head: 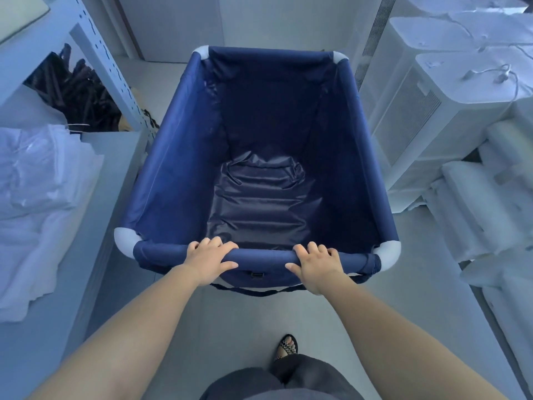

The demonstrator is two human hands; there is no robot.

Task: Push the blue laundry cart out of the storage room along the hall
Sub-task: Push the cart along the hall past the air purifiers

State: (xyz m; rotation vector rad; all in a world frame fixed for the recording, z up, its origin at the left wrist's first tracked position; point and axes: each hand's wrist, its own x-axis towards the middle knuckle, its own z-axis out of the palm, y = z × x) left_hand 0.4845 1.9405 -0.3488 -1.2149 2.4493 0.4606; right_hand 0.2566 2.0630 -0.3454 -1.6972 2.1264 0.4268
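The blue laundry cart point(173, 168) stands right in front of me, a deep navy fabric bin with white corner joints, and nothing lies inside it. My left hand point(209, 259) is wrapped over the near top rail, left of its middle. My right hand point(315, 265) grips the same rail to the right of the middle. A black strap and a buckle hang below the rail between my hands.
A white metal shelf rack point(95, 50) with dark hangers stands at the left, and white folded linen point(37, 197) lies on a low surface beside it. White appliance boxes and foam packing point(450, 116) crowd the right side. A pale wall and floor strip point(178, 27) lie beyond the cart.
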